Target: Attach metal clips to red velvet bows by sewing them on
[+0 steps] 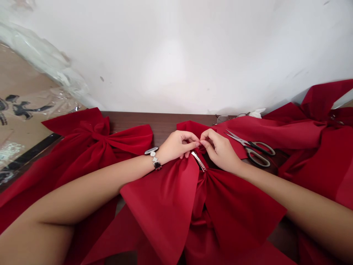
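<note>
Red bow [237,209], one of three, left hand [176,147], right hand [219,151] both pinching it, one metal clip [198,161], one scissors [255,149]

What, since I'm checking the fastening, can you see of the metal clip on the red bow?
The slim metal clip is a long, narrow, shiny silver strip with a darker line. It lies slantwise on the gathered centre of the red fabric bow, its upper end below the left hand and right hand, its lower end among the folds. Whether it grips the cloth cannot be told.
</note>
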The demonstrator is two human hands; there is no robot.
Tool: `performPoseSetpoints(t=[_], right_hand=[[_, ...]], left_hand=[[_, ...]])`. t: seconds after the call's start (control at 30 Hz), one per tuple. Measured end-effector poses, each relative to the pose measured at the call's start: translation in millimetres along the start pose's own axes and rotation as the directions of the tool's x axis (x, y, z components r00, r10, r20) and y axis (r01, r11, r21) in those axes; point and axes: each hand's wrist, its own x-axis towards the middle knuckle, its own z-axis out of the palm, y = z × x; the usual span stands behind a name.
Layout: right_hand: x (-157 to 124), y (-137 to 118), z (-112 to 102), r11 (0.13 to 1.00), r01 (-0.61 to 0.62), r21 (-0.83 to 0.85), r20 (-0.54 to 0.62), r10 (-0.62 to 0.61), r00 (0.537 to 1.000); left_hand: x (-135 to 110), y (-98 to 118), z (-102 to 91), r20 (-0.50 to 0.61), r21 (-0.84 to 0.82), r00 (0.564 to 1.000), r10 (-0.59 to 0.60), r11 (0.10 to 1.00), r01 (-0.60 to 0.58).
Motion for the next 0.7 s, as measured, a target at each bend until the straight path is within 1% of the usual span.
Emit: performPoseSetpoints(t=[0.17, 0.23, 0.33, 0.43, 0.53, 0.7], right_hand=[[1.0, 2.0, 0.0, 0.995, -0.036, 0.094, 0.029, 0.033, 0.999], [1.6, 2.3, -0.7, 0.986, -0.043, 0.16, 0.038, 0.037, 0.999], [2.7, 2.6, -2.1, 0.953, -0.07, 0.296, 0.064, 0.054, 0.996], [4.0, 3.1, -3.2, 0.908, -0.145, 0.393, 0.106, 0.112, 0.988], [4.8, 3.2, -3.7, 0.873, -0.203, 0.443, 0.132, 0.16, 0.978], [5.1, 3.1, -4.6, 0.847, -0.226, 0.48, 0.148, 0.176, 0.973]], left_hand=[[0.8, 1.0, 0.2, 0.001, -0.03, 1.0, -0.008, 1.0, 0.008], [0.8, 1.9, 0.4, -0.001, -0.041, 1.0, -0.011, 0.999, 0.011], [0.2, 2.0, 0.3, -0.005, -0.051, 1.0, -0.009, 0.999, 0.009], [-0.5, 1.5, 0.0, -0.004, -0.058, 1.0, -0.002, 0.998, 0.002], [-1.0, 2.7, -0.1, -0.002, -0.06, 1.0, -0.007, 0.998, 0.007], [-1.2, 5.4, 0.1, -0.005, -0.065, 1.0, -0.029, 0.997, 0.029]])
